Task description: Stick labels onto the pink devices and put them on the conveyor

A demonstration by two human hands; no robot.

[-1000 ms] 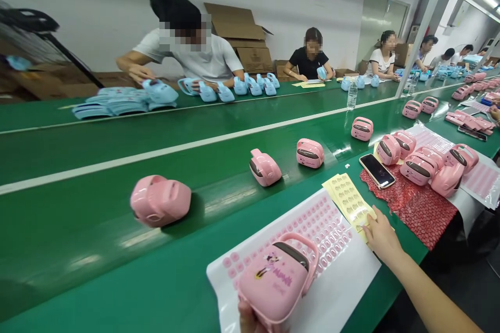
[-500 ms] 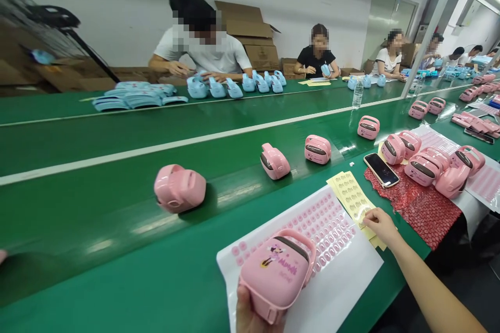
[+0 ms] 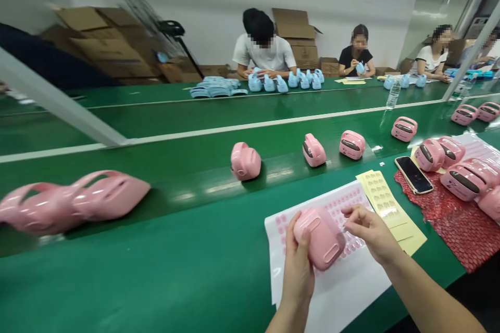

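Note:
My left hand [image 3: 300,265] grips a glossy pink plastic case [image 3: 321,242], tilted so its plain face with raised ridges shows. The printed face seen earlier is turned out of view. Just right of the case, my right hand [image 3: 363,229] is closed in a pinch, its fingertips close to the case's edge. A small, shiny, translucent piece shows at those fingertips, seemingly a sticker. Beneath both hands lies a white sheet with rows of pink round stickers [image 3: 347,199]. Yellow sticker sheets [image 3: 380,192] lie to the right, partly under my right forearm.
Several pink cases [image 3: 246,161] stand along the green belt [image 3: 195,151]. A phone [image 3: 414,174] and more pink cases rest by red bubble wrap [image 3: 449,218]. A bottle [image 3: 393,94] stands farther back. Across the table, people handle blue cases [image 3: 269,82]. A metal post [image 3: 58,99] rises at left.
My right hand has left the yellow sticker sheet and come to the pink case. My left hand has turned the case from its printed face to the plain one. The view has swung left.

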